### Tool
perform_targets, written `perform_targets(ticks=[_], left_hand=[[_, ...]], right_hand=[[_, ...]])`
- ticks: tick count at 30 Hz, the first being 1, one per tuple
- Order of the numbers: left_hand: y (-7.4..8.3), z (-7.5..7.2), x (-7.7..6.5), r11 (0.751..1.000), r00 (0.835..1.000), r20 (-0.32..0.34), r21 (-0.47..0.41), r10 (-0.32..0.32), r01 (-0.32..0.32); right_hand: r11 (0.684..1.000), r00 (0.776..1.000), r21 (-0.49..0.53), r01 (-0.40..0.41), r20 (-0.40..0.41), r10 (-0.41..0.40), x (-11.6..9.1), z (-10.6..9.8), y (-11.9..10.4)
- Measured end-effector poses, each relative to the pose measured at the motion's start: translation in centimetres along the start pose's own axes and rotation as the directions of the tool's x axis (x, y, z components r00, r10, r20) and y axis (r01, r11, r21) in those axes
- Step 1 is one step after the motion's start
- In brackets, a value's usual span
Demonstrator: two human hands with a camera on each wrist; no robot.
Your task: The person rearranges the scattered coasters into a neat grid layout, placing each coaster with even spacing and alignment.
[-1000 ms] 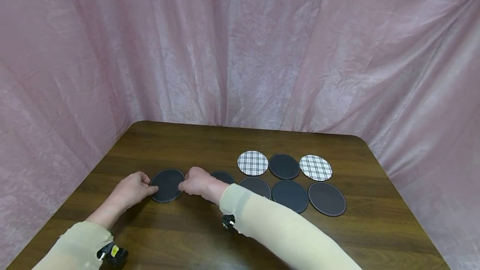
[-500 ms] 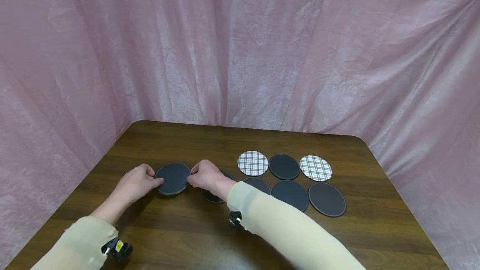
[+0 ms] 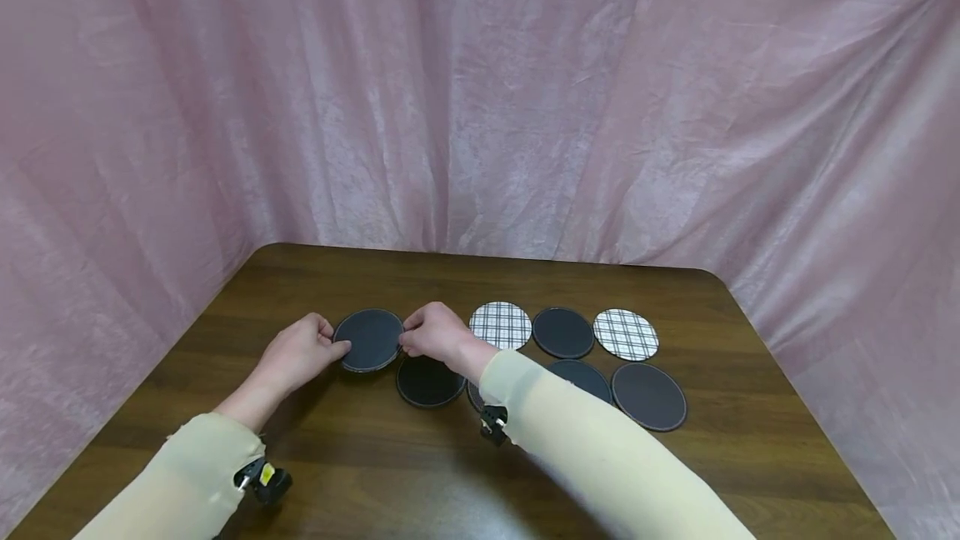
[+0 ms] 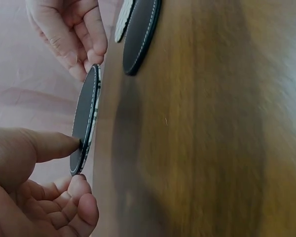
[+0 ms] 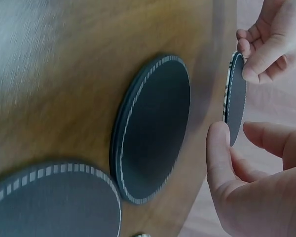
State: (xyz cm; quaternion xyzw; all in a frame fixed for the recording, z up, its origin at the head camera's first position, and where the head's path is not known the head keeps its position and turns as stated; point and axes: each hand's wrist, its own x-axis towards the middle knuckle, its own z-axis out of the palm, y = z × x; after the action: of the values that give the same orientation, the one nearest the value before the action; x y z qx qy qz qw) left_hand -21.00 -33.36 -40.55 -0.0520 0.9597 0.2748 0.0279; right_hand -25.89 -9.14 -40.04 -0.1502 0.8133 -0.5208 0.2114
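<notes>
A round black coaster [image 3: 369,340] with pale edge stitching is held between my two hands, raised off the table. In the left wrist view a plaid-patterned edge shows along the underside of this coaster [image 4: 87,116]. My left hand [image 3: 298,350] pinches its left rim, thumb on top and fingers below. At the opposite rim, my right hand [image 3: 441,333] grips the edge between thumb and fingers. Just below the right hand another black coaster [image 3: 431,382] lies flat on the wood, seen large in the right wrist view.
More coasters lie right of the hands on the brown table [image 3: 337,473]: a plaid coaster [image 3: 501,325], a black coaster [image 3: 563,332], another plaid coaster [image 3: 626,334] and a front row of dark ones, partly behind the right sleeve. A pink curtain [image 3: 480,107] hangs behind.
Both hands have lifted the coaster from the table and carried it right and away from me. The black coaster beneath the right hand has come into fuller view.
</notes>
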Motion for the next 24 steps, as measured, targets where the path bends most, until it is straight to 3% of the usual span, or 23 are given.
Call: perform_targets(ticks=[5,14,24], left_hand=[[1.3,0.8,1.0,1.0,1.0,-0.008,-0.007,0.0,-0.001],[3.3,1.7,2.9,0.998,0.998,-0.038,0.025,0.059,-0.058],[5.2,2.6,4.6,0.997,0.998,-0.012,0.046,0.054,-0.054]], right_hand=[[1.0,1.0,0.015,-0.007,-0.019,0.008,0.3,-1.4,0.3],[0.997,0.998,0.069,-0.044,-0.052,0.047,0.9,-3.3,0.9],[0.997,0.993,0.055,-0.054,-0.105,0.059,1.7,-5.0,1.6]])
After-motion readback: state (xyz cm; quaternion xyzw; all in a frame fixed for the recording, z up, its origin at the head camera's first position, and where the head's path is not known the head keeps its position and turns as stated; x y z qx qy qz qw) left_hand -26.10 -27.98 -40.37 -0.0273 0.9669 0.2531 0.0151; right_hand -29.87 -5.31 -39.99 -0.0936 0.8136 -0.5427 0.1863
